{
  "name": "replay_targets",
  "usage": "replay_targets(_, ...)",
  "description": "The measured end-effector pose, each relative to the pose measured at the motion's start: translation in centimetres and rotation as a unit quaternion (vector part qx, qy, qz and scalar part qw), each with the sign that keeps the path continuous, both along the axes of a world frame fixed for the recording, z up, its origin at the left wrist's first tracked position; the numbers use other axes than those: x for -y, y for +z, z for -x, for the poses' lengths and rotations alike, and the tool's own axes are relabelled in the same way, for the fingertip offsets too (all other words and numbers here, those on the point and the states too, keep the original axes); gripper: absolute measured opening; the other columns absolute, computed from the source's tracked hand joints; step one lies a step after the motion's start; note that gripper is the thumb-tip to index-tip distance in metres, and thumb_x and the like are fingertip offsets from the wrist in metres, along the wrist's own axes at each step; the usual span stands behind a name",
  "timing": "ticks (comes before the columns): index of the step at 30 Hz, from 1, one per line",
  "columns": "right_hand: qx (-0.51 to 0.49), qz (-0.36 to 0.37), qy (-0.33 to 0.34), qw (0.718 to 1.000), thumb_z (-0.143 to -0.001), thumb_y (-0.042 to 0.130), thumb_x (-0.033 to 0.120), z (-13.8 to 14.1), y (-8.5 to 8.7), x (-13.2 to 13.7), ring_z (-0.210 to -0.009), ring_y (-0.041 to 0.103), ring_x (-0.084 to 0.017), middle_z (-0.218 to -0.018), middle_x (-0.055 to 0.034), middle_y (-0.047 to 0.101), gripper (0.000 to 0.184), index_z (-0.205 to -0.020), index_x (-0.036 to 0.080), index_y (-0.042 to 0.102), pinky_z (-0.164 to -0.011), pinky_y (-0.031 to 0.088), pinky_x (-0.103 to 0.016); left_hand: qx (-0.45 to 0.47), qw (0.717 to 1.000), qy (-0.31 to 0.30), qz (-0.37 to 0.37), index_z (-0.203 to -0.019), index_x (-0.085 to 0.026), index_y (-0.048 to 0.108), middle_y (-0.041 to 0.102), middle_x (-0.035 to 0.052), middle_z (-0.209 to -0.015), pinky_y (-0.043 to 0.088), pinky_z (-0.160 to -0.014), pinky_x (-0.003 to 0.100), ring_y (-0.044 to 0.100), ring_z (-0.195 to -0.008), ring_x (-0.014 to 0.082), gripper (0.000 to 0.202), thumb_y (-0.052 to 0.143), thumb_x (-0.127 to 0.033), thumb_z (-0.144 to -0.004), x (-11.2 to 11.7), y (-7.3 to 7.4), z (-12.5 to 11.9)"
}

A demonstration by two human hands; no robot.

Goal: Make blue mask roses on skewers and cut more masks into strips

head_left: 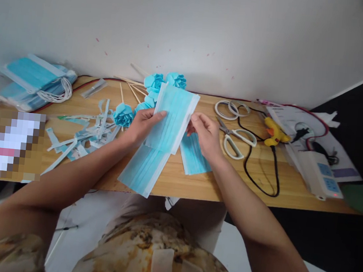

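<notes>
Blue mask point(175, 120) between the fingers point(158, 116)

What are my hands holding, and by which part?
A light-blue, white-edged pleated mask sheet: the left hand grips its left edge, thumb in front; the right hand pinches its right edge.
</notes>
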State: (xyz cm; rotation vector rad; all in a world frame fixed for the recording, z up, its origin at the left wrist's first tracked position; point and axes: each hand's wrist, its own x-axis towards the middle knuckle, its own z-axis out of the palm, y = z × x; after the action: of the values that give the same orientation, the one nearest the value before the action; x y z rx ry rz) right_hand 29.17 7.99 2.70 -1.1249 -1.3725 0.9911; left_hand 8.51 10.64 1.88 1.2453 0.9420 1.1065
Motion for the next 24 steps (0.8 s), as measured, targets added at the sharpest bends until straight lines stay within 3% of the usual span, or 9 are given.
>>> replay_targets(8,0.02,0.014,0.037,0.999,-0.087,0.066,0.046,0.2,0.1,0.1,-0.063,0.057,-0.013,-0.068,0.0019,0.061,0.026,-0.08,0.021,0.064,-0.06,0.049,-0.028,0.015,0.999,0.031,0.028,-0.085,-0.017,0.073,0.074,0.0061,-0.08,0.057,-0.066,0.034,0.071,-0.075,0.0239,0.043,0.079,-0.059,-0.078,0.6,0.9,-0.3)
replay_targets(15,0.032,-0.004,0.053,0.998,-0.088,0.065,0.049,0.2,0.3,0.3,-0.066,0.056,-0.012,-0.07,0.0029,0.059,0.028,-0.081,0.021,0.062,-0.066,0.047,-0.028,-0.038,0.997,0.006,0.064,-0.097,-0.014,0.076,0.079,0.01,-0.093,0.063,-0.073,0.039,0.075,-0.084,0.0301,0.052,0.093,-0.048,-0.062,1.0,1.0,-0.4)
replay_targets(21,0.044,-0.005,0.066,0.997,-0.092,0.061,0.053,0.1,-0.3,0.0,-0.068,0.06,-0.013,-0.074,0.0016,0.063,0.033,-0.083,0.021,0.063,-0.07,0.048,-0.028,-0.025,0.997,0.02,0.07,-0.101,-0.017,0.076,0.079,0.0089,-0.101,0.063,-0.078,0.038,0.074,-0.087,0.0283,0.049,0.091,-0.046,-0.065,1.3,1.3,-0.6)
replay_targets(24,0.087,-0.033,0.037,0.995,-0.095,0.056,0.047,-0.4,0.3,-0.2,-0.069,0.062,-0.013,-0.08,0.0,0.069,0.029,-0.086,0.021,0.065,-0.072,0.047,-0.027,-0.004,0.996,0.034,0.078,-0.101,-0.02,0.076,0.079,0.0072,-0.108,0.062,-0.081,0.035,0.073,-0.094,0.0277,0.046,0.09,-0.045,-0.066,1.6,1.8,-0.8)
